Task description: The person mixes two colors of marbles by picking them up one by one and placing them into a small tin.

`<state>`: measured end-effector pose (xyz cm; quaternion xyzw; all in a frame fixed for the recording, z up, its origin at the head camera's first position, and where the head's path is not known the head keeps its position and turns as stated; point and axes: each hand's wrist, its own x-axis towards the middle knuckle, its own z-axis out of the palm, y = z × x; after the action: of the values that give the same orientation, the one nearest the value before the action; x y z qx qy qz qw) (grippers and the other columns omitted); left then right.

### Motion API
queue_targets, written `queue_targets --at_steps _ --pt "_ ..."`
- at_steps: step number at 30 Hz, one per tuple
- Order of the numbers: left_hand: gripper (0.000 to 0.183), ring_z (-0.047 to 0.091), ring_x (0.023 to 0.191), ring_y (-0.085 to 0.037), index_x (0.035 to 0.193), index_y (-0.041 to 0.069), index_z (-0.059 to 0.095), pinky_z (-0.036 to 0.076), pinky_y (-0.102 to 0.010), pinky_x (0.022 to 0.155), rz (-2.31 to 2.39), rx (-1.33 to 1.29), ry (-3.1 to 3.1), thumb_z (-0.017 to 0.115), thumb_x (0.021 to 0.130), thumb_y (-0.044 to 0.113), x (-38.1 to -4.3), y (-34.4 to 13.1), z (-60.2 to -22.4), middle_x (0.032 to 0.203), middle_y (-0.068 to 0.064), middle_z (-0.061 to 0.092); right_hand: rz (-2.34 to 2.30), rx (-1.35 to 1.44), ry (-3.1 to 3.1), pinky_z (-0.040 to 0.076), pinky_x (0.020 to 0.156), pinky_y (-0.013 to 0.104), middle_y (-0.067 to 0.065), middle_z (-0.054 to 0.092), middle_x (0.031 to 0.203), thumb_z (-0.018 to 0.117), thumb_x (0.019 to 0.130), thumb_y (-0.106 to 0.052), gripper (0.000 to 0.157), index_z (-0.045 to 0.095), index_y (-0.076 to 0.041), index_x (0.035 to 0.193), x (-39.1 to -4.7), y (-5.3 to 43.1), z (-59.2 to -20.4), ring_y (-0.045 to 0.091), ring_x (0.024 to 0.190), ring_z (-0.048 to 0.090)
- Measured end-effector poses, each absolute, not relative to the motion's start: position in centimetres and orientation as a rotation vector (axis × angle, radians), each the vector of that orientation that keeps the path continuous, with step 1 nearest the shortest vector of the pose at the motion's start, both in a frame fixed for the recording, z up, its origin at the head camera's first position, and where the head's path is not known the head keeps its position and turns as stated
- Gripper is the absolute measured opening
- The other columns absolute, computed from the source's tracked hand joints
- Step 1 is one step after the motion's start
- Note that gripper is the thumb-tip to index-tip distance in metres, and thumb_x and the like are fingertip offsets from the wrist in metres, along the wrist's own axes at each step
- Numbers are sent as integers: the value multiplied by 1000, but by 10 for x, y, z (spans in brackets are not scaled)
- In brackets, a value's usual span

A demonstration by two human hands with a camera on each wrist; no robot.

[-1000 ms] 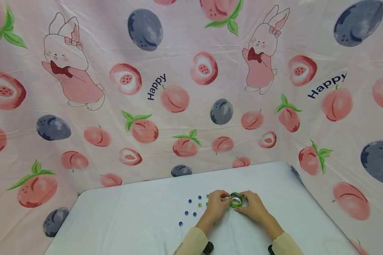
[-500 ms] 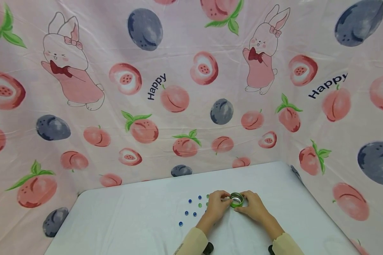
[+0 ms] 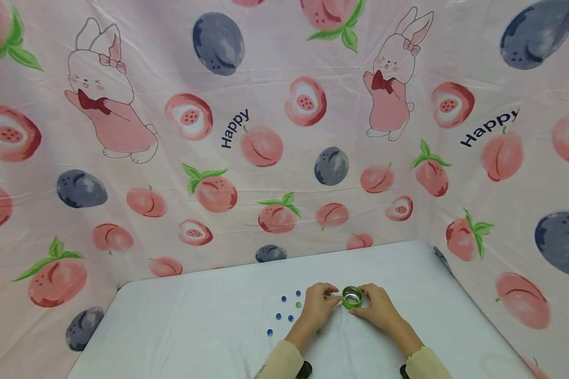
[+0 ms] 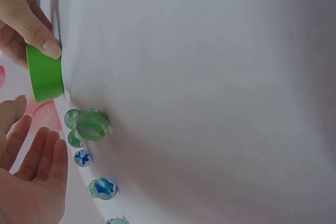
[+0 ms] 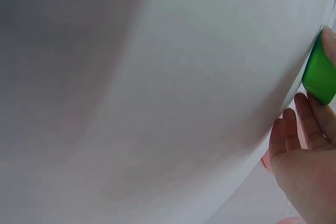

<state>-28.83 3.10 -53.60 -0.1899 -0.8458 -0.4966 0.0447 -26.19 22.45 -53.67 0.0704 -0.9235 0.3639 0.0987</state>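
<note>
My right hand (image 3: 379, 306) holds a small round green tin (image 3: 352, 300) with a silvery inside, the thumb on its near side and the fingers round its far side. In the left wrist view, the thumb presses the green wall of the tin (image 4: 46, 74). Just left of the tin, my left hand (image 3: 316, 307) has its fingers apart and loosely bent, with nothing seen between them. Blue marbles (image 3: 278, 316) and a green marble (image 3: 298, 305) lie left of this hand; another green marble (image 3: 318, 332) shows by its wrist. More green marbles (image 4: 92, 125) lie close to the left fingers.
A white cloth (image 3: 194, 326) covers the table. Behind it and to the right hang pink sheets (image 3: 265, 184) printed with peaches and rabbits. A small dark object (image 3: 441, 256) sits at the table's right edge.
My left hand's fingers, earlier pinched together at the tin's rim, have parted and drawn a little left. Two green marbles beside that hand are now hidden. My right hand stays on the tin.
</note>
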Motion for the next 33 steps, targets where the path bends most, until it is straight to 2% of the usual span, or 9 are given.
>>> queue_targets --at_steps 11,23,33 --pt "17 69 94 -26 106 -2 77 59 -34 83 -1469 -548 -2574 82 92 7 -284 20 -533 101 -10 75 1059 196 -2737 50 102 59 15 73 110 98 70 -13 52 72 5 112 -261 226 -539 40 111 66" --pt "18 68 99 -31 108 -4 76 59 -40 88 -1461 -500 -2582 79 92 5 -284 0 -530 106 -12 74 1059 179 -2757 52 97 55 12 72 109 98 72 -14 54 72 4 115 -263 226 -543 32 106 65" --pt "20 67 100 -27 111 -3 76 58 -39 89 -1508 -406 -2583 78 94 6 -288 -16 -528 109 -14 74 1088 159 -2768 51 100 55 12 71 111 97 74 -14 54 71 4 117 -263 226 -543 33 109 64"
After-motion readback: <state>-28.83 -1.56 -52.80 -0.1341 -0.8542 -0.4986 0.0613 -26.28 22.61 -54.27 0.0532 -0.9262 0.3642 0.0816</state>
